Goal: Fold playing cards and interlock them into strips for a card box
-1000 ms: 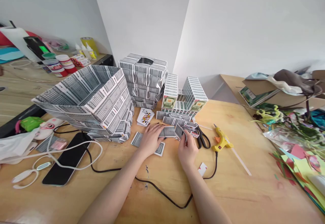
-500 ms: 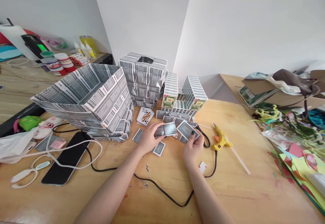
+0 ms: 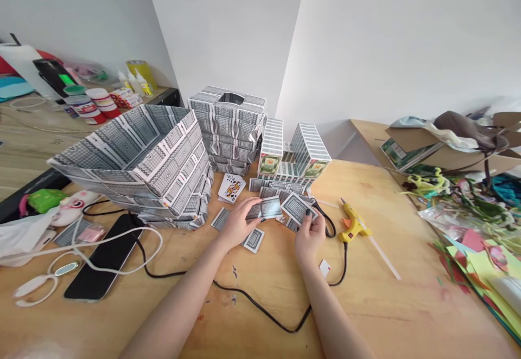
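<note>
My left hand [image 3: 238, 223] holds a folded strip of grey-patterned playing cards [image 3: 266, 207] just above the wooden table [image 3: 260, 305]. My right hand [image 3: 310, 235] grips a single folded card [image 3: 298, 207] by its lower corner, close to the right end of the strip. Loose cards [image 3: 253, 239] lie on the table under and around both hands. A face-up court card [image 3: 232, 187] rests just beyond my left hand.
A wide basket built of cards [image 3: 140, 158] stands at left, a taller card box [image 3: 230, 126] behind it, card packs [image 3: 295, 155] to its right. Black scissors [image 3: 328, 223] and a yellow glue gun [image 3: 353, 224] lie right of my hands; its cord [image 3: 260, 310] crosses the front. A phone [image 3: 101, 264] lies left.
My left hand lifted the card strip off the table. My right hand turned its folded card from edge-on to flat-facing and moved slightly right beside the strip.
</note>
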Tool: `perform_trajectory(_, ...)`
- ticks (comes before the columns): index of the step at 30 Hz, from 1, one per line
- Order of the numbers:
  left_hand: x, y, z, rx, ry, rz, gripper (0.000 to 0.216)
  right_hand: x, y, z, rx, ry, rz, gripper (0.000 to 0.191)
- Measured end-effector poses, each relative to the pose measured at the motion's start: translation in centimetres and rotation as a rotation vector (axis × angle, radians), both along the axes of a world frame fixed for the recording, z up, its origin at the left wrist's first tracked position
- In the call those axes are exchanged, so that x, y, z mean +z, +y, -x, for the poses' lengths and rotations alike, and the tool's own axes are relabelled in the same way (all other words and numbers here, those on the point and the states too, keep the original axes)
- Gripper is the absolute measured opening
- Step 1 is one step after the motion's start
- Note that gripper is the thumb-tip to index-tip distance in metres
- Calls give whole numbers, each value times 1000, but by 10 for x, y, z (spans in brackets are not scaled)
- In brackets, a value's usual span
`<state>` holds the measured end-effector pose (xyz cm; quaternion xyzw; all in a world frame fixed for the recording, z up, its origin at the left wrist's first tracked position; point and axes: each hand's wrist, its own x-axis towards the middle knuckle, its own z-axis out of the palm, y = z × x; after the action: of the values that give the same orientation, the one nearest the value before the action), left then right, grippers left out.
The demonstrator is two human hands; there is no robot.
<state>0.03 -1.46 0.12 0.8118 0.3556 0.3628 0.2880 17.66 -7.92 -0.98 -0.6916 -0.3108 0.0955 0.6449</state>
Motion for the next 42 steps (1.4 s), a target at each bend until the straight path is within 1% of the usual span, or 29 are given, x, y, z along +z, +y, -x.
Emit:
perform_trajectory(5,0,0,1,-20,-14,-26,43,-2,1,3,110,32,-19,28)
perform_trajectory(8,2,0,1,-20,-38,-65,41,-3,3,1,151,51,-26,28)
perform_trajectory(10,4,-1,1,32,-63,-87,41,-5,4,-1,169,83,-32,28)
perform_trajectory(12,6,-1,1,116,-97,-93,44,-6,5,-2,189,113,-37,28)
perform_trajectory(15,8,-1,1,222,-165,-60,49,-6,5,-2,207,112,-38,28)
perform_trajectory(17,7,1,1,253,-253,-9,50,-4,5,1,222,103,-36,28)
perform_trajectory(19,6,3,1,257,-372,94,50,-1,4,3,259,136,-27,26)
perform_trajectory(22,3,7,2,276,-519,335,48,4,3,8,368,240,-11,24)
perform_trajectory(25,2,11,5,318,-644,563,45,7,0,13,485,274,1,22)
perform_trajectory(27,2,12,7,298,-712,689,46,8,-1,17,560,264,20,23)
perform_trajectory(29,4,12,8,241,-730,782,47,9,-2,19,616,261,32,24)
perform_trajectory(33,10,9,9,160,-699,866,47,10,-4,21,652,277,34,26)
perform_trajectory(37,11,9,11,182,-684,842,43,7,-4,20,666,276,51,26)
perform_trajectory(42,10,11,14,189,-653,836,40,1,-3,17,651,248,72,25)
